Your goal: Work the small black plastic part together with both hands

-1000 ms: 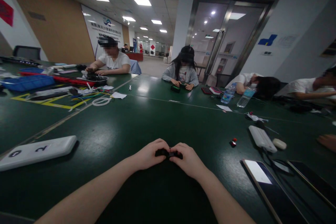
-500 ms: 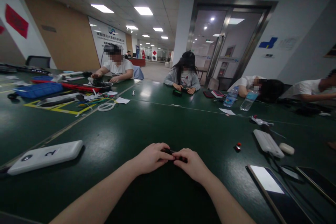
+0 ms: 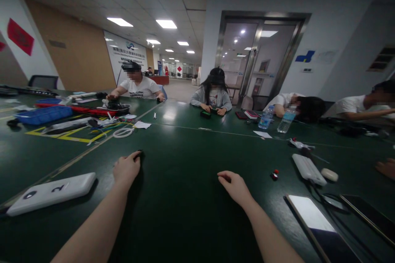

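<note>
My left hand [image 3: 127, 169] reaches out over the green table, left of the middle. Its fingertips are closed on a small black object [image 3: 140, 153], mostly covered by the fingers, so I cannot tell its kind. My right hand [image 3: 234, 185] is at the table to the right, with thumb and index finger slightly apart and nothing visible between them. The other fingers curl underneath, partly hidden. Right of that hand stands a small red-and-black item [image 3: 275, 174]. Left of my left forearm lies a white oblong device marked 2 [image 3: 55, 192].
On the right lie a phone [image 3: 321, 228], a white power bank [image 3: 308, 169] with a cable, and a small white case [image 3: 329, 174]. Two water bottles [image 3: 286, 121] stand farther back. A blue tray [image 3: 43, 114] and wires [image 3: 108, 129] are at the left. Several people sit around the table.
My hands were together on a small black object in the middle. My left hand has moved left and forward with a black object; my right hand has moved slightly right, apart from it.
</note>
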Demonstrator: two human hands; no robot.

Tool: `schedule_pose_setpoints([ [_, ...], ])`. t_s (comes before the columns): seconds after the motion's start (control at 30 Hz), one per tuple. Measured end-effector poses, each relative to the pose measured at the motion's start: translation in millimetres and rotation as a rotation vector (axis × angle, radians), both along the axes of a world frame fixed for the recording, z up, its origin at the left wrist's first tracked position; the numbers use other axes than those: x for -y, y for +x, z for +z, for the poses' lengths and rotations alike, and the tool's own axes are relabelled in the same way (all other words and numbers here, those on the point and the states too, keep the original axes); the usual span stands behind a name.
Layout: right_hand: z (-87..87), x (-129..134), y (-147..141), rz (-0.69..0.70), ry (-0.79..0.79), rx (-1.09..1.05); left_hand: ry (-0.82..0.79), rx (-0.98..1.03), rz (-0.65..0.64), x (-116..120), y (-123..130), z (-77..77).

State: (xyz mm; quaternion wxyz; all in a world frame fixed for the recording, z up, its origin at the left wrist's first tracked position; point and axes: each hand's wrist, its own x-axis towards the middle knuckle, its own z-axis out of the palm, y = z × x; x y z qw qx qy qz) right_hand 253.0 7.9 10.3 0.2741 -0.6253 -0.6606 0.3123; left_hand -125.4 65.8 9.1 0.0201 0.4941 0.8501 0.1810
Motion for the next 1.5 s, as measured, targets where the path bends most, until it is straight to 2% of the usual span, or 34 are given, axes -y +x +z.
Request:
schedule_pose_setpoints([
  [0.1, 0.2, -1, 3, -0.009, -0.01, -0.025, 0.011, -0.035, 0.028, 0, 0, -0.8],
  [0.3, 2.6, 2, 2, 0.011, -0.039, -0.054, -0.017, -0.138, -0.089, 1, 0, 1.3],
  [0.53, 3.6, 3, 0, 0.04, -0.052, -0.052, 0.032, -0.066, -0.116, -4, -16, -8.7],
  [0.73, 2.2, 3, 1, 0.048, -0.045, -0.03, 0.089, 0.026, -0.103, -11, -26, -12.5],
  [1.13, 1.0, -1, 3, 0.051, -0.086, -0.002, 0.083, 0.051, -0.034, -12, -19, -9.0],
  [1.5, 0.2, 0, 3, 0.055, -0.083, -0.011, 0.072, 0.043, -0.028, -10, -16, -5.6],
])
